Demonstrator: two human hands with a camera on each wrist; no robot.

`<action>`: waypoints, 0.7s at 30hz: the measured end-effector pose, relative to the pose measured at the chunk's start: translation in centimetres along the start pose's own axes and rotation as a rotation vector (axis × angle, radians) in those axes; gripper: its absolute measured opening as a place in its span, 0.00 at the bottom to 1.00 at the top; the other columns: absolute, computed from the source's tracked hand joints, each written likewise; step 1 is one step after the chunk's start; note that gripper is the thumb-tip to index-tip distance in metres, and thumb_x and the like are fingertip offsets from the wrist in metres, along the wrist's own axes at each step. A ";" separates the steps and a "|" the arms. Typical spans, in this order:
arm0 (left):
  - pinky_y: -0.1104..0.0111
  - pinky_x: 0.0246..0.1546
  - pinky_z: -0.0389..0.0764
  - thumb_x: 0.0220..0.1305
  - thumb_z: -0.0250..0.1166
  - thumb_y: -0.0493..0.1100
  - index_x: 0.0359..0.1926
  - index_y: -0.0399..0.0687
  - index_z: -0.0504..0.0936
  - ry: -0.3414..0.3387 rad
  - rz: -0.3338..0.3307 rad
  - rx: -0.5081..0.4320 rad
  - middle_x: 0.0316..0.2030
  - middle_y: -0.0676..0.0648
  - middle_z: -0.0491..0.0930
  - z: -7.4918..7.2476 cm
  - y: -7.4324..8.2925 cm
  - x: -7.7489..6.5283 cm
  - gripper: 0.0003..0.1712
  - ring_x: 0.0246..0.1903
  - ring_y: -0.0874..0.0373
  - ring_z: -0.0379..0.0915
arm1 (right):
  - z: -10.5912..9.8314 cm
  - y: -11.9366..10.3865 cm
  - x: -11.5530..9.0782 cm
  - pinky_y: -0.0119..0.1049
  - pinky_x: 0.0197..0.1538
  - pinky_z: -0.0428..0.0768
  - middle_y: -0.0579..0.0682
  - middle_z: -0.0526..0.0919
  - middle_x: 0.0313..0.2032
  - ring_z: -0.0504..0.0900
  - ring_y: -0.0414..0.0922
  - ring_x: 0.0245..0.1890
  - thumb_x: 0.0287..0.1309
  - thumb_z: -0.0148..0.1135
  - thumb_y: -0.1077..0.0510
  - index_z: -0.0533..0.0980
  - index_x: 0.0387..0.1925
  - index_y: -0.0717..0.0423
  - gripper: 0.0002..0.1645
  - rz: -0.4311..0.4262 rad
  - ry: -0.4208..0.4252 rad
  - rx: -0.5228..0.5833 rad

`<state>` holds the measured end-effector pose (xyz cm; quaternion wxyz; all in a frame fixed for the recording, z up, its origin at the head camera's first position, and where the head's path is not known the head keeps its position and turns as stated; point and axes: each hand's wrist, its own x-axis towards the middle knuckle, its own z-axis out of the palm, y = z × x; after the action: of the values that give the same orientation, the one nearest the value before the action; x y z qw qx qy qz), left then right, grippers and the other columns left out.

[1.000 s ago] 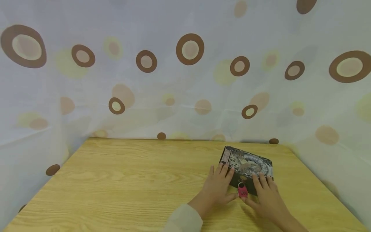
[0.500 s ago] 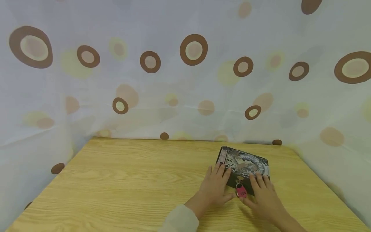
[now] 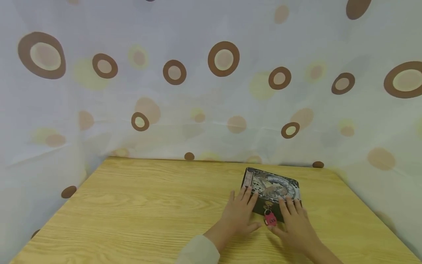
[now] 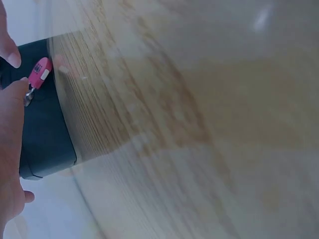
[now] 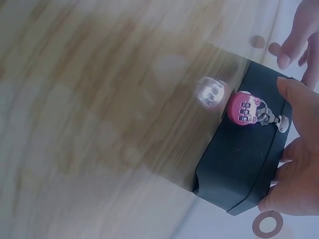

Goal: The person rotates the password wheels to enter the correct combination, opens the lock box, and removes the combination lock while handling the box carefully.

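Note:
A dark box [image 3: 273, 187] with a printed clock-like picture on its lid sits on the right half of the table. From the metal clasp on its front hangs a pink combination padlock [image 5: 243, 108], its number dials facing outward. My left hand [image 3: 238, 212] lies with extended fingers over the lid's front left corner, thumb held out beside the padlock. At the front right, my right hand [image 3: 296, 223] rests fairly straight fingertips on the lid edge, its thumb near the padlock. In the left wrist view the box's dark side [image 4: 45, 134] shows beyond the left hand.
The wood-grain table [image 3: 148, 205] has a glossy surface that mirrors the padlock in the right wrist view. A white cloth [image 3: 197, 91] with brown and yellow circles encloses the table at the back and both sides.
The box has slid left along the table with both hands on it, and the padlock has swung slightly. The head view has turned a little to the left.

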<state>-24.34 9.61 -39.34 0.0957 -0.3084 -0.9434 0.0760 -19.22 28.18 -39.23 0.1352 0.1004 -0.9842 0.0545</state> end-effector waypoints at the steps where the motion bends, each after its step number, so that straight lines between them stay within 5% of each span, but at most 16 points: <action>1: 0.57 0.68 0.56 0.58 0.42 0.75 0.72 0.58 0.44 -0.004 -0.002 0.006 0.72 0.51 0.46 0.0 -0.1 -0.1 0.48 0.71 0.56 0.43 | 0.1 -0.1 0.1 0.71 0.54 0.61 0.77 0.59 0.61 0.55 0.77 0.60 0.46 0.65 0.38 0.59 0.62 0.72 0.54 -0.001 -0.003 0.003; 21: 0.56 0.66 0.59 0.59 0.39 0.76 0.72 0.54 0.48 -0.009 -0.047 0.083 0.72 0.51 0.50 0.3 -2.1 -2.2 0.48 0.71 0.56 0.46 | 0.7 -2.4 1.0 0.71 0.58 0.55 0.74 0.55 0.64 0.49 0.74 0.64 0.48 0.64 0.40 0.56 0.65 0.71 0.53 -0.025 -0.010 0.088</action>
<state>-23.87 6.59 -39.47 0.1059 -0.2816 -0.9468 0.1140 -19.84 25.57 -39.42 0.1265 0.1188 -0.9802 0.0957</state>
